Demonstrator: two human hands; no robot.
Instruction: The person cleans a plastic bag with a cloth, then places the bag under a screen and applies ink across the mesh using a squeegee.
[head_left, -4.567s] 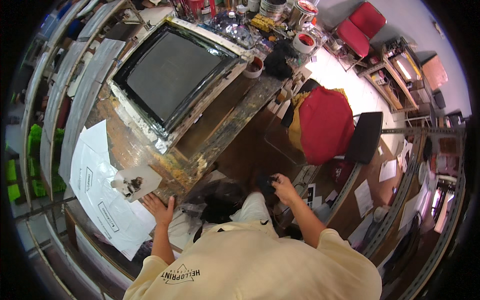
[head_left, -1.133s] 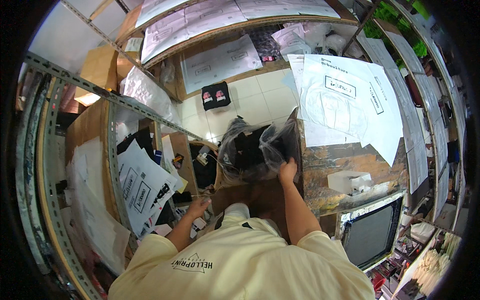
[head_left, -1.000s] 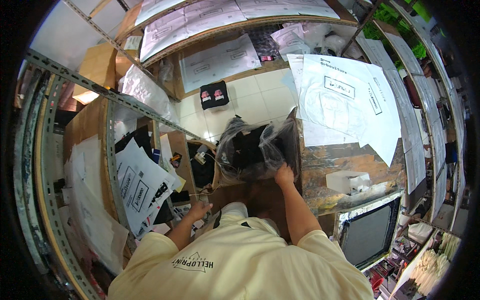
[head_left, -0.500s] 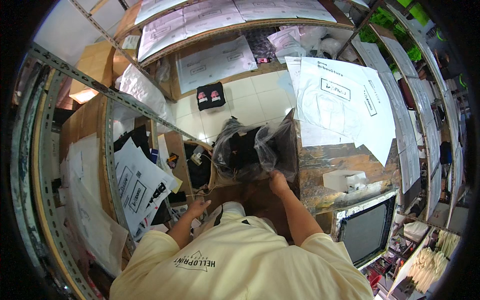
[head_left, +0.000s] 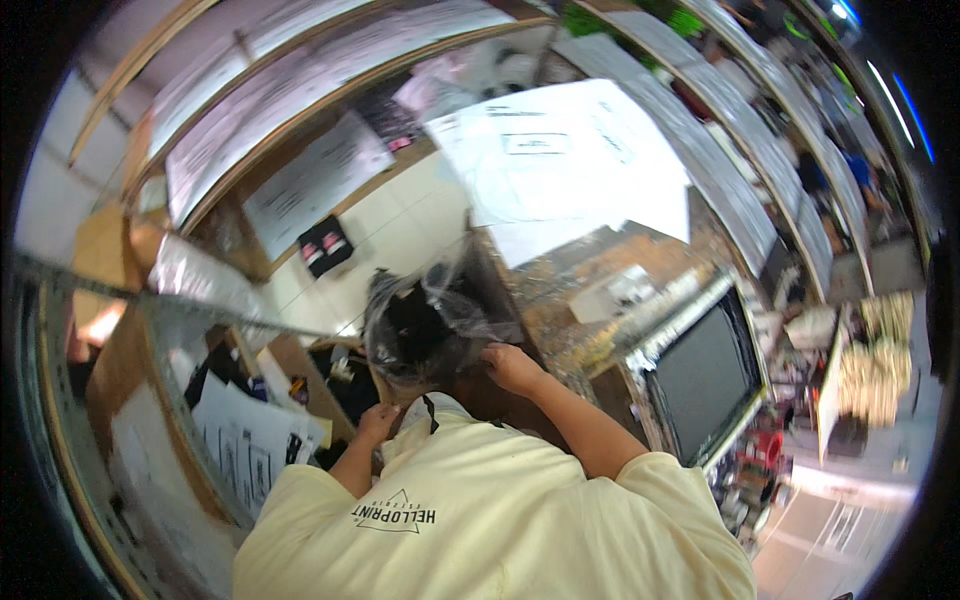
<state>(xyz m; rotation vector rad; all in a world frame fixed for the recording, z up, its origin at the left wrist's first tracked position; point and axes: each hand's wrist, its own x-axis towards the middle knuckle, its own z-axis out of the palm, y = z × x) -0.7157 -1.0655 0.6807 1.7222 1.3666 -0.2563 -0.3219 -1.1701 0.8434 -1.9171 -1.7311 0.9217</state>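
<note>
A: In the head view, where is the clear plastic bag (head_left: 465,318)?

B: In front of the person, just past the lap, with dark cloth (head_left: 416,322) bunched inside it. I'll place everything else by that bag.

A: Then start with the right hand (head_left: 513,370).

B: It is at the bag's near right edge, its fingers drawn close together. Whether any plastic is pinched between them I cannot tell, because the view is blurred there.

A: And the left hand (head_left: 379,424)?

B: Nearer the person than the bag and slightly to its left. I cannot tell if its fingers are apart or together, nor if they are clamped on anything. So of the 2 hands, only the right is right at the bag.

A: What is to the right of the bag?

B: A paint-stained wooden table (head_left: 555,338). On it, large white printed sheets (head_left: 565,165) spread beyond and right of the bag. A pale container (head_left: 607,293) sits to the bag's right, and past that is a framed screen (head_left: 705,378) with a gray panel.

A: And to the left?

B: Loose white papers (head_left: 240,435), left of the bag and nearer the person. Beyond the bag, also leftward, a folded black garment (head_left: 325,247) with 2 pink prints lies on pale floor tiles (head_left: 395,235).
</note>
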